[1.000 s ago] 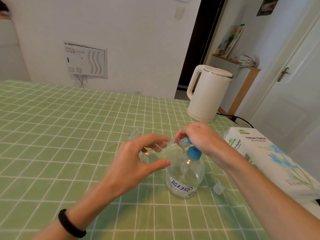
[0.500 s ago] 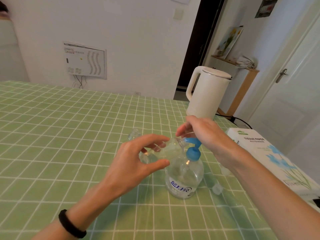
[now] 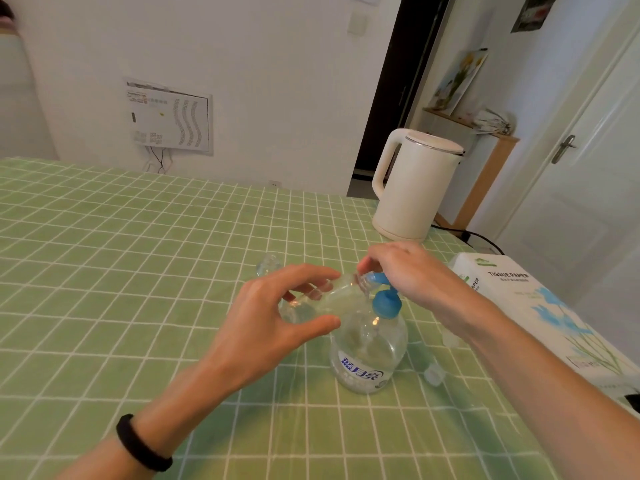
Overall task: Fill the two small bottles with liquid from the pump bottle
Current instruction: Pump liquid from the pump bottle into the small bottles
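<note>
A clear pump bottle (image 3: pixel 367 355) with a blue pump head (image 3: pixel 386 301) stands on the green checked tablecloth (image 3: pixel 138 271). My left hand (image 3: pixel 270 317) holds a small clear bottle (image 3: pixel 341 294) tilted on its side, with its mouth against the pump's nozzle. My right hand (image 3: pixel 408 271) lies on top of the pump head, fingers curled over the nozzle and the small bottle's mouth. A second small clear bottle (image 3: pixel 267 265) stands just behind my left hand. A small clear cap (image 3: pixel 433 374) lies to the right of the pump bottle.
A white electric kettle (image 3: pixel 415 185) stands at the table's far right edge with its cord trailing off. A tissue paper box (image 3: pixel 519 299) lies along the right edge under my right forearm. Another small clear piece (image 3: pixel 450 339) sits beside that forearm.
My right hand rose with the pump head, then came down on it again. My left hand kept the small bottle at the nozzle.
</note>
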A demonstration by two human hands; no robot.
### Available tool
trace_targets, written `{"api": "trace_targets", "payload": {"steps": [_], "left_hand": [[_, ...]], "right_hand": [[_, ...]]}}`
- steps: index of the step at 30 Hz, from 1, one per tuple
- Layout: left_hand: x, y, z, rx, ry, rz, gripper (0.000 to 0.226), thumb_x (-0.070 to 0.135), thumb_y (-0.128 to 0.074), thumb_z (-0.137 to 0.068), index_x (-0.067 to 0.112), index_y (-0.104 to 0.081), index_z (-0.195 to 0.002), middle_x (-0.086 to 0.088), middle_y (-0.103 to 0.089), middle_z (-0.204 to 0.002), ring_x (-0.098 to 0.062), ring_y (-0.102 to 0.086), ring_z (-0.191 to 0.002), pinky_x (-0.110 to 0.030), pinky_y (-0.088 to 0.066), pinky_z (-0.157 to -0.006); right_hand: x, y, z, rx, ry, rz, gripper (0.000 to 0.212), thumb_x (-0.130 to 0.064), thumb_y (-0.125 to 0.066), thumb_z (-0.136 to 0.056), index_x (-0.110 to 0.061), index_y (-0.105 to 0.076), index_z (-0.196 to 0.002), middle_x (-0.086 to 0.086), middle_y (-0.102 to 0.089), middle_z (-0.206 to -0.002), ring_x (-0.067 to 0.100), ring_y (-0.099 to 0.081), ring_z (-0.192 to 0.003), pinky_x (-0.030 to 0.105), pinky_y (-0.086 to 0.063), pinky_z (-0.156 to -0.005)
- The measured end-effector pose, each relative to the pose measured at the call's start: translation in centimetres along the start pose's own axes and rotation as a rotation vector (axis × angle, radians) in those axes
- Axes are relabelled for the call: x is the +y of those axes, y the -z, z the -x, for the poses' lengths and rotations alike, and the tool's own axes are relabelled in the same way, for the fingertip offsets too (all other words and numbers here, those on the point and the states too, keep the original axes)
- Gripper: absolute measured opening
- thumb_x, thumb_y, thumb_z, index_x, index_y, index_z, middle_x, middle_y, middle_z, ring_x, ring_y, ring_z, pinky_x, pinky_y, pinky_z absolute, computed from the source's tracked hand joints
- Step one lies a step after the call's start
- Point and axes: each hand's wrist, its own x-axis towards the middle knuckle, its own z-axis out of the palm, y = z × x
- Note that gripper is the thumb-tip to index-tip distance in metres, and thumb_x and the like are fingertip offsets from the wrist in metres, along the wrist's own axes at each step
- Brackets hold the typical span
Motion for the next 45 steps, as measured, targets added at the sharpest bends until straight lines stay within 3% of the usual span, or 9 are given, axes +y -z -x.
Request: {"api": "trace_targets", "payload": {"steps": [6,11,19,23,25,29,37,40,45], "left_hand": [[-0.2,-0.1,0.1,-0.003,-0.012,-0.001,0.051,0.043,-0.084,-0.075,0.042,-0.068,-0.123,0.022,-0.074,-0.108,-0.002,-0.070,-0.099,-0.024,-0.054,-0.082],[-0.4,-0.1,0.2,-0.013,0.007,-0.015,0.051,0.039,-0.086,-0.075,0.041,-0.069,-0.123,0.023,-0.074,-0.108,-0.002,-0.069,-0.101,-0.025,-0.054,-0.083],[-0.1,-0.1,0.2,-0.001,-0.005,0.003,0.052,0.042,-0.084,-0.075,0.039,-0.069,-0.125,0.023,-0.074,-0.108,-0.002,-0.070,-0.100,-0.026,-0.054,-0.083],[-0.1,-0.1,0.1,-0.002,-0.010,0.006,0.051,0.042,-0.084,-0.076,0.039,-0.069,-0.124,0.022,-0.074,-0.108,-0.002,-0.070,-0.099,-0.024,-0.054,-0.082],[-0.3,-0.2,0.2,-0.006,-0.009,-0.013,0.051,0.035,-0.088,-0.076,0.038,-0.069,-0.123,0.021,-0.074,-0.108,-0.002,-0.069,-0.100,-0.022,-0.053,-0.082],[-0.2,-0.1,0.3,-0.009,-0.010,-0.018,0.051,0.040,-0.085,-0.074,0.037,-0.070,-0.124,0.022,-0.074,-0.107,-0.001,-0.069,-0.100,-0.020,-0.054,-0.083],[0.3,-0.1,0.2,0.002,-0.020,-0.007,0.052,0.039,-0.085,-0.074,0.038,-0.069,-0.123,0.022,-0.074,-0.105,-0.004,-0.070,-0.099,-0.022,-0.054,-0.082],[0.2,-0.2,0.2,-0.001,-0.017,-0.009,0.051,0.037,-0.086,-0.075,0.036,-0.070,-0.123,0.022,-0.074,-0.106,-0.004,-0.070,-0.100,-0.021,-0.053,-0.082],[-0.2,-0.2,0.4,0.001,-0.005,-0.018,0.051,0.032,-0.089,-0.074,0.036,-0.071,-0.122,0.021,-0.074,-0.105,-0.002,-0.069,-0.099,-0.023,-0.053,-0.082]], "right_hand": [[0.5,-0.9,-0.5,0.012,-0.013,0.003,0.038,-0.021,-0.048,-0.100,-0.023,-0.083,-0.085,-0.017,-0.066,-0.095,0.000,-0.059,-0.084,0.024,-0.039,-0.066],[0.6,-1.5,-0.5,-0.040,-0.037,0.055,0.037,-0.020,-0.049,-0.095,-0.021,-0.083,-0.082,0.004,-0.075,-0.107,0.022,-0.067,-0.097,0.035,-0.050,-0.082],[0.2,-0.1,-1.1,-0.024,-0.017,0.084,0.030,-0.030,-0.056,-0.094,-0.013,-0.081,-0.094,0.004,-0.073,-0.105,0.011,-0.060,-0.079,0.032,-0.046,-0.074],[0.7,-0.8,-1.3,-0.014,-0.017,0.003,0.034,-0.018,-0.054,-0.095,-0.020,-0.083,-0.077,-0.025,-0.071,-0.069,-0.013,-0.063,-0.059,0.026,-0.044,-0.064],[0.9,-1.4,-1.2,-0.050,-0.049,0.005,0.033,-0.017,-0.052,-0.096,-0.016,-0.084,-0.085,-0.027,-0.067,-0.059,-0.004,-0.065,-0.062,0.020,-0.046,-0.062],[1.0,-1.7,-0.9,-0.058,-0.069,0.015,0.038,-0.022,-0.050,-0.095,0.003,-0.074,-0.110,0.002,-0.064,-0.092,0.019,-0.050,-0.080,0.035,-0.041,-0.074],[0.3,0.0,-0.9,-0.037,0.051,0.105,0.035,-0.030,-0.051,-0.097,-0.009,-0.079,-0.094,-0.009,-0.072,-0.091,0.015,-0.058,-0.082,0.031,-0.044,-0.073],[0.7,-0.7,-0.9,-0.019,0.038,0.042,0.037,-0.024,-0.049,-0.099,-0.020,-0.083,-0.085,-0.011,-0.071,-0.094,0.003,-0.061,-0.081,0.025,-0.043,-0.069],[1.1,-1.6,-0.5,-0.061,0.058,0.057,0.041,-0.023,-0.043,-0.102,-0.021,-0.081,-0.087,0.004,-0.074,-0.106,0.020,-0.065,-0.098,0.032,-0.046,-0.080]]}}
